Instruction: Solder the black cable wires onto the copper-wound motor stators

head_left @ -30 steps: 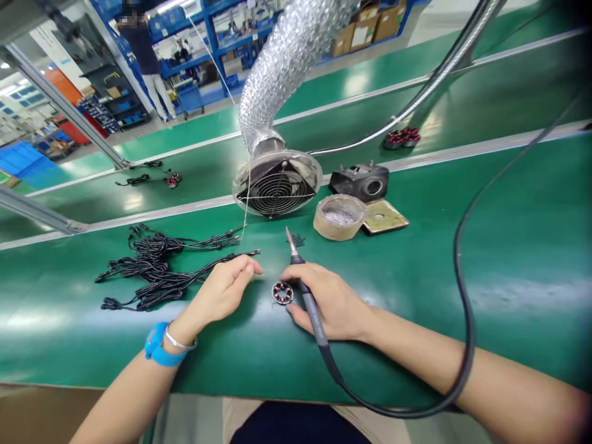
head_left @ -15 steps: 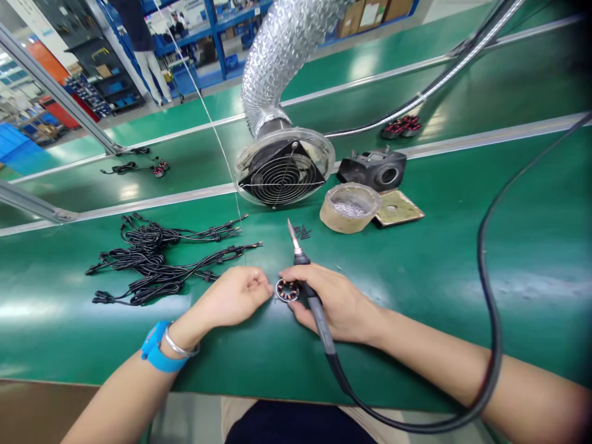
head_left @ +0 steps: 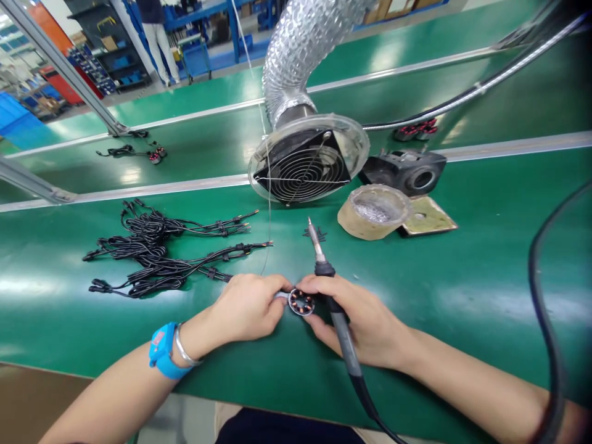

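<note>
Coil ring (head_left: 295, 307), one: immediately left of right hand (head_left: 365, 320) grip, immediately right of left hand (head_left: 247, 309); neither clearly nearer. Soldering iron (head_left: 344, 338), one: clamped in right grip, long axis running forward. Left grip: closure cannot be told.

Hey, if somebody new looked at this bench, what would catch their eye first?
Probably the shiny silver duct coming down at top centre, ending in a black fan grille beyond the hands. Next, the soldering iron in the right hand, tip pointing away, and the small coil ring between both hands. Black cables lie tangled at left.
</note>
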Demonstrator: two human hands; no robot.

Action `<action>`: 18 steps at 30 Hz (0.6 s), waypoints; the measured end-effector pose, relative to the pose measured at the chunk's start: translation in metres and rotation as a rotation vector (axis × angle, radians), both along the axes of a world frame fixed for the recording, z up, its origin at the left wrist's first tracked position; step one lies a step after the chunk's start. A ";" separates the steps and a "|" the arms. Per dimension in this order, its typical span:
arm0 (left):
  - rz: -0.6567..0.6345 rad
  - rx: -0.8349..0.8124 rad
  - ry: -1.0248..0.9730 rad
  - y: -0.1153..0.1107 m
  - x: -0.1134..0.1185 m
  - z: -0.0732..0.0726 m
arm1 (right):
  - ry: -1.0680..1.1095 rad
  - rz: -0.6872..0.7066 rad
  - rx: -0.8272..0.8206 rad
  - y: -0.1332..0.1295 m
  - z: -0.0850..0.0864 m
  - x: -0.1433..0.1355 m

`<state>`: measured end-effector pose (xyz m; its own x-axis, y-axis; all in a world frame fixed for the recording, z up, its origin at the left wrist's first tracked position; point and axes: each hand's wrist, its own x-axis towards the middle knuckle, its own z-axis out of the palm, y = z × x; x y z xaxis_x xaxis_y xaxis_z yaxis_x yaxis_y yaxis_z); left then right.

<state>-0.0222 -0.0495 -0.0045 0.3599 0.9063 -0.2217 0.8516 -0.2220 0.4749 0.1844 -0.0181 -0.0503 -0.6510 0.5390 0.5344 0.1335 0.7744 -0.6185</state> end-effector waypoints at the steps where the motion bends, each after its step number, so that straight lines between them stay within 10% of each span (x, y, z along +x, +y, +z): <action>1: 0.004 0.013 0.003 0.000 -0.001 -0.002 | -0.001 0.013 -0.009 0.000 0.001 0.001; 18: -0.030 0.151 -0.123 -0.004 -0.001 -0.003 | 0.031 0.059 -0.175 0.004 0.004 0.005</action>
